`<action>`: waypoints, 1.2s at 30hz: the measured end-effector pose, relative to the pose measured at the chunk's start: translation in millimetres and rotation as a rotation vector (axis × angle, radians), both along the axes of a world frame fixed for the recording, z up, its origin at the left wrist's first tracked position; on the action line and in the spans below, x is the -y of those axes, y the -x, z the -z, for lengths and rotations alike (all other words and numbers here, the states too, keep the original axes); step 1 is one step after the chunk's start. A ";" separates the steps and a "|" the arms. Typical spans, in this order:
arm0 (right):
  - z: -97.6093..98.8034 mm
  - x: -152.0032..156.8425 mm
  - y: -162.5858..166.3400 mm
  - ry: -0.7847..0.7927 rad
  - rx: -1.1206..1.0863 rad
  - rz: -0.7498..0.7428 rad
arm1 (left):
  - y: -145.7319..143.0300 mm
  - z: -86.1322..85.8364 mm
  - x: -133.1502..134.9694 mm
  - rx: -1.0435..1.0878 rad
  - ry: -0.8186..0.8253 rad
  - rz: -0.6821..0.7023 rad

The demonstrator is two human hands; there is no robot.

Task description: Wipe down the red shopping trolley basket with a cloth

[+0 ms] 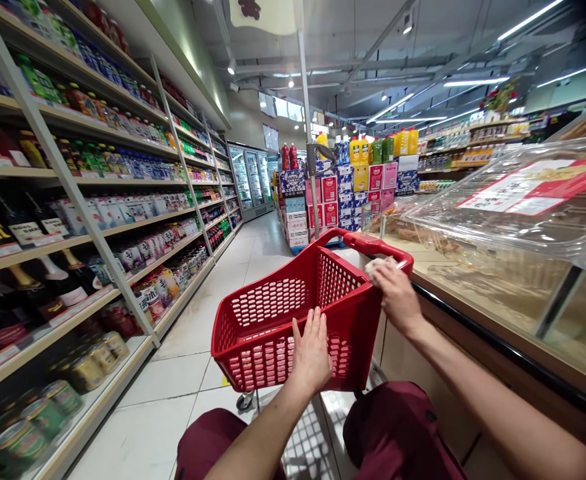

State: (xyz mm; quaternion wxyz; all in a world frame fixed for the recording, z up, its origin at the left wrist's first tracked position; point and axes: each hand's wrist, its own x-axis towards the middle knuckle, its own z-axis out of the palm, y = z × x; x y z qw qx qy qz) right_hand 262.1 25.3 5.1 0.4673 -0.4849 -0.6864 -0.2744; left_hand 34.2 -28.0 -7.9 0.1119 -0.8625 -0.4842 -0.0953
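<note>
A red plastic shopping cart with perforated sides stands in front of my knees. My left hand lies against its near side, fingers stretched out toward the top rim. At the cart's right end, my right hand is closed on a crumpled pale cloth, pressed to the corner just below the red handle. Part of the cloth is hidden under my fingers. The visible inside of the basket shows only its red perforated walls.
Shelves of bottles and cans line the left side. A glass-fronted display counter with clear plastic food boxes borders the right. Stacked drink cartons stand ahead beside a pole. Tiled floor runs between, toward glass-door coolers.
</note>
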 end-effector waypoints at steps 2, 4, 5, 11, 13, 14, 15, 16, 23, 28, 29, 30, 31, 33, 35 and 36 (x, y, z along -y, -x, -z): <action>4.9 3.0 18.6 0.061 0.121 -0.123 | 2.7 1.9 -0.8 0.010 -0.006 0.011; 8.5 5.0 32.2 0.113 0.213 -0.224 | 8.6 5.6 -1.9 0.025 -0.018 -0.016; 8.9 4.9 34.7 0.122 0.208 -0.224 | 12.2 7.9 -2.2 0.036 -0.025 -0.045; 12.7 4.5 49.7 0.064 0.013 -0.080 | 29.2 15.4 3.3 0.075 -0.023 -0.108; 20.3 8.6 67.4 0.085 0.122 -0.208 | 34.8 12.7 6.6 0.065 -0.002 -0.103; 23.7 10.1 73.9 0.093 0.170 -0.261 | 38.6 10.9 8.2 0.058 0.009 -0.108; 26.2 10.6 77.5 0.094 0.191 -0.284 | 43.2 9.3 9.7 0.050 0.020 -0.120; 27.6 10.2 78.1 0.089 0.181 -0.275 | 48.1 7.9 11.2 0.042 0.032 -0.138; 39.0 6.7 107.5 0.082 0.037 -0.233 | 72.5 8.3 19.0 0.037 0.101 -0.166; 47.6 10.4 129.7 0.122 0.111 -0.343 | 100.8 13.8 19.1 0.070 0.076 -0.275; 47.4 9.5 126.4 0.102 0.072 -0.300 | 107.5 15.2 19.5 0.079 0.069 -0.295; 47.5 8.8 124.4 0.082 0.031 -0.256 | 113.2 16.5 20.1 0.083 0.066 -0.302; 48.3 8.6 125.8 0.065 0.001 -0.228 | 117.7 17.8 20.9 0.085 0.065 -0.304; 52.7 10.7 141.4 0.057 0.003 -0.244 | 123.4 19.5 22.9 0.085 0.065 -0.302; 58.4 15.0 166.8 0.083 0.078 -0.325 | 127.9 20.6 24.5 0.082 0.055 -0.295; 60.6 16.7 177.4 0.104 0.125 -0.366 | 131.0 21.2 25.1 0.079 0.048 -0.297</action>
